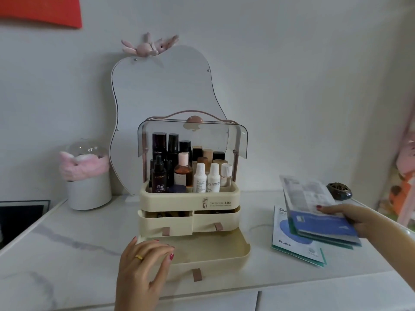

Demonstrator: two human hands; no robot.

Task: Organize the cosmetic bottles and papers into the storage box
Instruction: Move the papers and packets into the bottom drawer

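On white marble top [67, 254], our storage box [189, 199] — "Serious Life" — holds bottles [179, 167]; left hand [143, 263] spread on the pulled-out drawer [215, 248], right hand [350, 217] pinching papers [323, 223].

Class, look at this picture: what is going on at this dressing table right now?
A person is tidying cosmetics into a cream storage box. The bottles already stand in its top tray. The left hand rests on the pulled-out bottom drawer, which looks empty. The right hand holds a stack of papers above more papers lying on the table.
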